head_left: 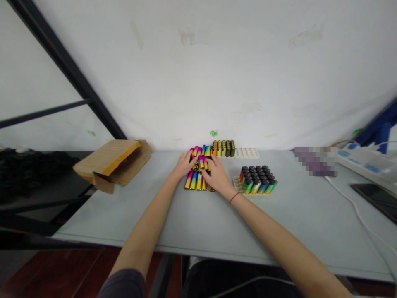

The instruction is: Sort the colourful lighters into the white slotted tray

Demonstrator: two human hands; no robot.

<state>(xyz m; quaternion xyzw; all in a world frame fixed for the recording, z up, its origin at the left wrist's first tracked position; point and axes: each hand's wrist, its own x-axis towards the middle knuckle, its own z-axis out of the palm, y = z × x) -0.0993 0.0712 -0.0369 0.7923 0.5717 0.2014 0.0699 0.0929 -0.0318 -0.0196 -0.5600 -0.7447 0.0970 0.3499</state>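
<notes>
- The table (155, 215) edge is nearest. Both bare forearms reach from it toward the pile of lighters (196, 181), which lies loose in the middle of the table.
- The left hand (185, 164) rests on the pile's left flank with its fingers stretched and slightly spread, closed round nothing that I can see.
- The right hand (217, 174), with a red band (235, 197) at the wrist, lies flat on the pile's right side, fingers likewise loose and long.
- Judged from this, the 2 hands are squaring up the pile. It probably goes best with low palms and even pressure from both flanks, so that no lighter rolls away.
- Just right of the pile stands the filled tray (258, 180), which an elbow could knock.
- Behind the pile stands a row of lighters (223, 147), with the empty white tray (247, 153) beside it.
- Well to the left of the pile lies the cardboard box (111, 163).
</notes>
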